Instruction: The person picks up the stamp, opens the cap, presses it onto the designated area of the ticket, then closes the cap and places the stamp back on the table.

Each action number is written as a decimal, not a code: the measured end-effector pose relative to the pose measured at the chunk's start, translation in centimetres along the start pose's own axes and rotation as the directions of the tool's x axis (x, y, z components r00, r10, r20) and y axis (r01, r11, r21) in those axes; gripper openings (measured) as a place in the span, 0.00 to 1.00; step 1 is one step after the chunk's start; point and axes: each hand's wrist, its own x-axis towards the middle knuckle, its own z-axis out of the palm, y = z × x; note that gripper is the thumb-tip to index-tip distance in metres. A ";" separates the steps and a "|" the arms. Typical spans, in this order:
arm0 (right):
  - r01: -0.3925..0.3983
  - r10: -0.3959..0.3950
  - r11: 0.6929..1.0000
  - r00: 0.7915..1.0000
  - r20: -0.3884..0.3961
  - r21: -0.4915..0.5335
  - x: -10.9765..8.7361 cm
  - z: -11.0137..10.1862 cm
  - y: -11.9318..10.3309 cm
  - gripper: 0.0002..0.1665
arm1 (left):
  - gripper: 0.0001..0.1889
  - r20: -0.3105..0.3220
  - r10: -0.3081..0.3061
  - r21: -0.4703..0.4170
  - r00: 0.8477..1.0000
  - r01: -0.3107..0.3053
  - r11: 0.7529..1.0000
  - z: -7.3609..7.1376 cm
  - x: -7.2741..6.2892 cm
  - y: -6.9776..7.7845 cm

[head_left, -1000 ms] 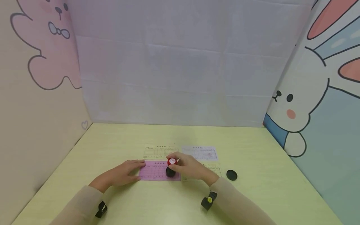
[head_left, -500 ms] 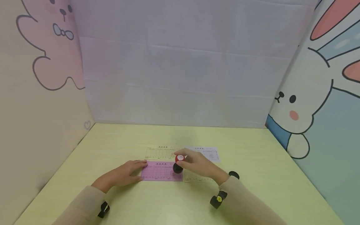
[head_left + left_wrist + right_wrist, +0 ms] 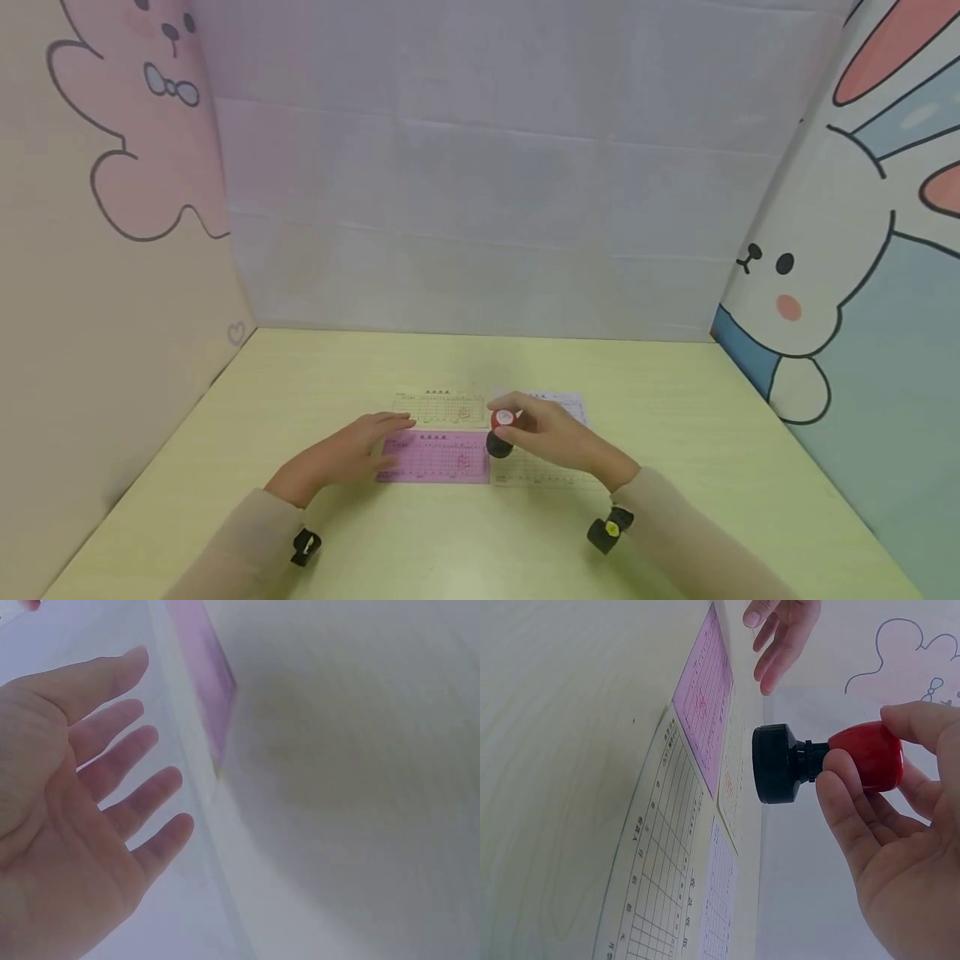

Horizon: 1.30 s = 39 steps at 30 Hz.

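My right hand (image 3: 558, 437) grips the red handle of a stamp (image 3: 776, 763) with a round black base. In the right wrist view the stamp is raised off the paper, its base facing the slips. Below and left of it in the head view lies a pink form slip (image 3: 427, 458) bearing a red stamp mark (image 3: 701, 703). My left hand (image 3: 345, 454) hovers at the pink slip's left edge; the left wrist view shows its fingers spread and slightly bent, holding nothing. A pale yellow slip (image 3: 536, 477) is partly under my right hand in the head view.
Behind the pink slip lies another pale yellow slip (image 3: 427, 408), also with a red mark. A whitish-purple slip (image 3: 573, 406) sits at the back right, partly covered by my right hand. A pale wall (image 3: 480, 208) closes the back of the table (image 3: 337, 367), with cartoon-printed walls at both sides.
My right hand has lifted the stamp from the pink slip and carried it right, uncovering a red mark. My left hand has risen off the slip. My right arm now hides the black disc.
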 end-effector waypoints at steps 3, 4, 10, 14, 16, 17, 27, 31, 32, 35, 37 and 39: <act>-0.005 0.005 1.000 1.000 0.002 0.013 -0.4 -0.4 0.1 0.21 | 0.26 -0.005 0.012 -0.012 1.000 -0.012 1.000 0.0 0.6 1.0; -0.008 0.008 1.000 1.000 -0.001 0.018 -0.5 -0.5 0.1 0.21 | 0.26 -0.008 0.013 -0.017 1.000 -0.013 1.000 0.0 0.9 1.3; -0.019 0.019 0.999 1.000 -0.013 0.027 -1.2 -1.3 0.5 0.19 | 0.26 -0.017 0.046 -0.020 0.999 -0.046 0.999 0.3 2.1 2.8; -0.017 0.017 1.000 0.999 -0.033 0.015 -1.6 -1.6 0.5 0.18 | 0.26 -0.014 0.062 -0.007 0.998 -0.062 0.998 0.7 3.2 3.5; -0.020 0.020 1.000 0.999 -0.043 0.002 -1.9 -1.7 0.6 0.19 | 0.27 -0.013 0.051 -0.001 0.999 -0.051 0.999 1.0 3.7 3.9; -0.023 0.022 1.000 0.999 -0.045 -0.003 -2.0 -1.8 0.7 0.19 | 0.27 -0.012 0.050 -0.002 0.999 -0.050 0.999 1.2 4.0 4.2; -0.042 0.041 0.999 0.997 -0.064 -0.009 -3.4 -2.7 0.9 0.20 | 0.21 0.005 0.070 0.083 0.997 -0.071 0.994 2.8 6.8 6.6; -0.042 0.042 0.999 0.997 -0.070 0.004 -4.0 -3.0 1.1 0.19 | 0.21 0.007 0.084 0.119 0.996 -0.085 0.989 3.4 7.5 7.2; -0.045 0.045 0.999 0.997 -0.070 0.004 -4.1 -3.1 1.1 0.19 | 0.21 0.006 0.087 0.125 0.996 -0.087 0.988 3.5 7.6 7.3; -0.055 0.056 0.998 0.996 -0.067 0.012 -4.5 -3.2 1.3 0.19 | 0.24 0.004 0.092 0.138 0.996 -0.092 0.986 3.9 7.9 7.6; -0.064 0.065 0.998 0.996 -0.068 0.018 -4.9 -3.3 1.4 0.19 | 0.25 0.010 0.085 0.146 0.996 -0.085 0.986 4.1 8.2 7.8; -0.074 0.075 0.997 0.995 -0.070 0.019 -5.2 -3.3 1.5 0.19 | 0.26 0.018 0.077 0.159 0.997 -0.079 0.984 4.4 8.4 8.0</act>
